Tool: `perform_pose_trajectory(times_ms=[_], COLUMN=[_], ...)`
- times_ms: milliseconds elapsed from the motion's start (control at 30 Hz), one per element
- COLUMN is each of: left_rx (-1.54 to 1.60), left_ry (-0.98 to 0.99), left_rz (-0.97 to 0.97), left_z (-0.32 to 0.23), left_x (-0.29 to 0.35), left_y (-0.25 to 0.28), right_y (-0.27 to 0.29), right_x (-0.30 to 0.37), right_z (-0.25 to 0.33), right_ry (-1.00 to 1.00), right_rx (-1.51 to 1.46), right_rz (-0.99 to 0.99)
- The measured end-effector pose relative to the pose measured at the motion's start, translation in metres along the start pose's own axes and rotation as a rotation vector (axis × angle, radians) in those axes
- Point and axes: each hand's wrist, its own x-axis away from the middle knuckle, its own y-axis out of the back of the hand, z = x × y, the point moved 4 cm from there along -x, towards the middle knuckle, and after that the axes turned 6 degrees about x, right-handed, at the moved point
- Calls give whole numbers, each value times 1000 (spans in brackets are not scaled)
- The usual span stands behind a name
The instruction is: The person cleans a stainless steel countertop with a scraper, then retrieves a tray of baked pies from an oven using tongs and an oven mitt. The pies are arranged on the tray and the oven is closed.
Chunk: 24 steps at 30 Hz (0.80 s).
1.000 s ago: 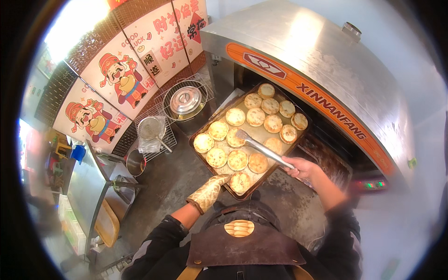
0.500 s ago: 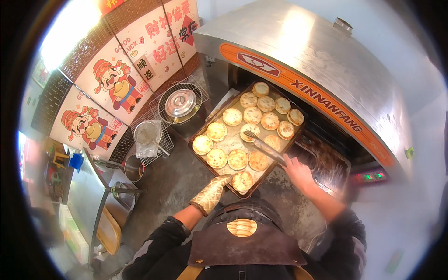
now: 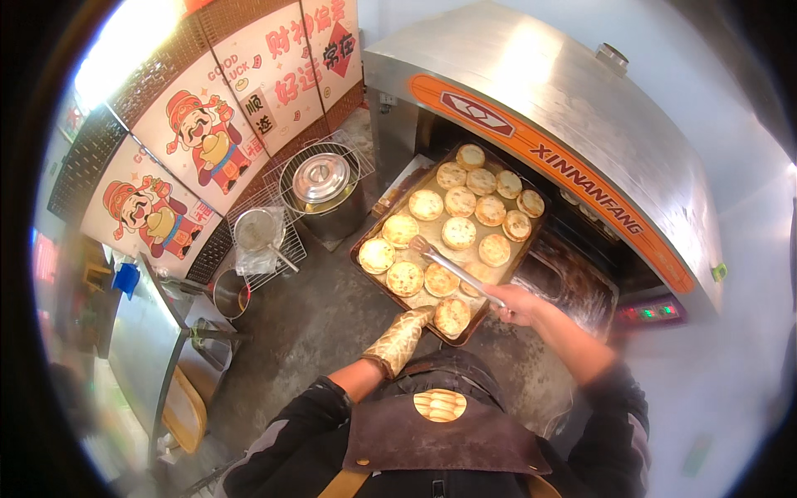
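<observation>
My left hand (image 3: pixel 404 334), inside a quilted golden oven mitt, is closed on the near left edge of a dark-rimmed baking tray (image 3: pixel 480 314). Round, flat browned breads cover much of the tray, with one bread (image 3: pixel 452 317) right beside the mitt. My right hand (image 3: pixel 521 304) grips metal tongs (image 3: pixel 457 270) by the handle end. Their tips reach over the tray's left half, close to a bread (image 3: pixel 400 231) and left of another bread (image 3: pixel 458 233). A bread under the tongs' shaft is partly covered. Nothing visible is held between the tips.
The tray's far side meets the mouth of a steel oven (image 3: pixel 498 75) with an orange band. A lidded pot (image 3: pixel 322 183) and a strainer (image 3: pixel 256 231) on a wire rack stand to the left. A metal table (image 3: pixel 149 349) is at the far left.
The tongs' tips have moved left and nearer, from the middle bread toward the left-hand breads. Breads near the tongs lie in different spots. My mitt stays at the tray's edge; the view has shifted slightly.
</observation>
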Motion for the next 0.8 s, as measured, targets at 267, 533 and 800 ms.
perform_pose_trajectory(times_ms=[267, 533, 800], left_rx=[-65, 10, 43], left_ry=[-37, 14, -18], left_rz=[-25, -49, 27], left_z=[-5, -1, 4], left_x=[0, -4, -3], left_y=[-4, -5, -3], right_y=[2, -18, -25], right_x=[-47, -72, 5], right_z=[2, -1, -7], right_ry=[-18, 305, 1035], right_rx=[-259, 125, 1588], right_rz=[268, 86, -828])
